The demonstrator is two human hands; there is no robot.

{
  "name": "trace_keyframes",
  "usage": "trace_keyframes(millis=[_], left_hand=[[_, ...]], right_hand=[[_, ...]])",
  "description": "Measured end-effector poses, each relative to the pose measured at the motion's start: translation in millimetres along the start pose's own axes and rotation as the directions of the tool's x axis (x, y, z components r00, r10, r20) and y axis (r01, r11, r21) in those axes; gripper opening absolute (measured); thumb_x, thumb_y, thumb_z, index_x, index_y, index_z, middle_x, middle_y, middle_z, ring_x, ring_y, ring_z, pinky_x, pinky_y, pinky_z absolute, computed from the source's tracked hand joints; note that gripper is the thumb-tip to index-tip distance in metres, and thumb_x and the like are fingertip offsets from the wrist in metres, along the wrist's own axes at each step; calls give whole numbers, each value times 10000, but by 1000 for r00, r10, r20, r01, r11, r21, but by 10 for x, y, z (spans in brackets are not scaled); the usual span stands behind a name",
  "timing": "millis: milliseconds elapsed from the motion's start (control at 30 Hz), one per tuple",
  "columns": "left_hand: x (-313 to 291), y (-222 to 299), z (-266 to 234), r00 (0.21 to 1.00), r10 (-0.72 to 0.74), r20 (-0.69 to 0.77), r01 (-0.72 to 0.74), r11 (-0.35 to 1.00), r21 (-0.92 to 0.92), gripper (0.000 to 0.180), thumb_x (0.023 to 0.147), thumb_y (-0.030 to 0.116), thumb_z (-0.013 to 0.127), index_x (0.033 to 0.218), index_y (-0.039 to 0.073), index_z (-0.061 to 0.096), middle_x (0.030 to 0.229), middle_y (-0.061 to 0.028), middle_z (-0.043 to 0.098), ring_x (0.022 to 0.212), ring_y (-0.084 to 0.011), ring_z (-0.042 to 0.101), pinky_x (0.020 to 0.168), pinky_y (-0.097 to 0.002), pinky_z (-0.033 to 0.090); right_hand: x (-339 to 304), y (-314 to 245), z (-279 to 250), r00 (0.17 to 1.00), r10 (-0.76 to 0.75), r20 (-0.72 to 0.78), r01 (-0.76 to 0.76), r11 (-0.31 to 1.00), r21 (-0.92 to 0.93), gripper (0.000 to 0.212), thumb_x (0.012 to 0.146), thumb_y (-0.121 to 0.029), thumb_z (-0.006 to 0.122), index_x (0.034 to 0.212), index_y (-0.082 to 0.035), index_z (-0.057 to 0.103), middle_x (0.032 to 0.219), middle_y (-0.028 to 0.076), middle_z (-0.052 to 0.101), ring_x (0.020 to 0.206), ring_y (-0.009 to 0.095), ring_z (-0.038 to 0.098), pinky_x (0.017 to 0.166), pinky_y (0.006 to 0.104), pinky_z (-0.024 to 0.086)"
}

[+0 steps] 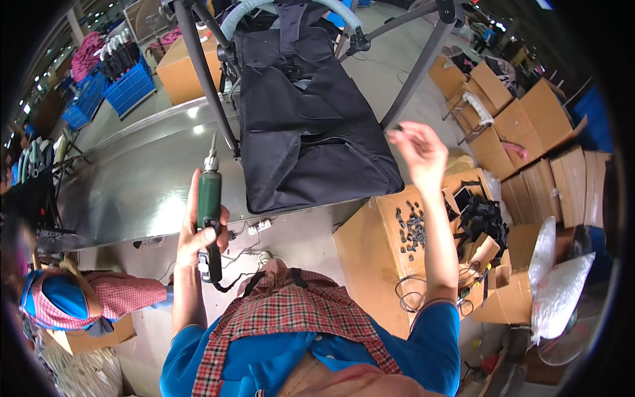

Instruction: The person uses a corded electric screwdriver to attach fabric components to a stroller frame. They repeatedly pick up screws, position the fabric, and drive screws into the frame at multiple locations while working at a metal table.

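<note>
My left hand is wrapped round a dark green electric screwdriver, its bit pointing away from me over the metal table. A cord trails from the tool's lower end. My right hand is raised, thumb and fingers pinching a small black part of a kind I cannot make out. It is close to the lower end of a grey frame tube. Between my hands, a black fabric seat hangs in what looks like a stroller frame, its near edge at the table's front edge.
The shiny metal table extends left. Below my right forearm, a cardboard box bears several small black parts, with black straps beside them. More cartons stand right. Another person is at lower left. Blue crates stand far left.
</note>
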State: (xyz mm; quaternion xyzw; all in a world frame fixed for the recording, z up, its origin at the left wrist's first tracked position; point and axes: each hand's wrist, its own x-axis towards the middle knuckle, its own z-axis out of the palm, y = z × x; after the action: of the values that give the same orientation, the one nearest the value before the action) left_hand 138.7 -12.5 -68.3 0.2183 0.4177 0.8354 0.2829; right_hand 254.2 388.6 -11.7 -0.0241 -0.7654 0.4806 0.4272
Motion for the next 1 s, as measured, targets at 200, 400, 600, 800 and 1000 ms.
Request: trace_keyframes(millis=[200,400,600,800,1000], left_hand=[[474,356,379,897,-208,390,99,954,282,1262,647,82,883,1609,154,69,1165,-57,580,867,-125,586,750,-274,494],[884,532,56,805,-290,518,163,947,278,1197,709,35,845,1610,152,66,1158,-43,577,884,-106,572,777,-260,480],[1158,675,-161,768,-320,555,223,945,237,1195,712,47,834,1607,141,47,988,-71,615,813,-111,594,712,-262,485],[1350,556,-421,636,-227,737,400,914,-63,1254,674,33,824,1601,141,-14,956,-113,632,677,-141,614,575,-278,487],[1455,567,-602,629,-128,767,370,917,-151,1325,620,-33,810,1594,197,-59,937,-217,602,541,-176,585,489,-283,482]], right_hand=[[392,-362,1020,963,-136,234,153,987,-55,213,882,90,668,1088,37,651,918,64,712,879,126,693,802,252,545],[548,-478,1493,954,-209,216,240,962,-129,218,862,96,678,1072,39,670,919,69,717,856,135,703,796,254,546],[577,-510,1697,924,-335,187,380,864,-331,219,812,96,703,1023,40,678,898,124,725,814,176,712,730,281,557],[687,-558,1821,702,-679,214,701,607,-374,271,745,88,738,1006,74,667,920,173,702,737,284,694,656,340,571],[969,-780,1939,620,-709,336,784,572,-239,321,744,71,709,1065,75,682,957,187,698,769,281,700,661,322,581]])
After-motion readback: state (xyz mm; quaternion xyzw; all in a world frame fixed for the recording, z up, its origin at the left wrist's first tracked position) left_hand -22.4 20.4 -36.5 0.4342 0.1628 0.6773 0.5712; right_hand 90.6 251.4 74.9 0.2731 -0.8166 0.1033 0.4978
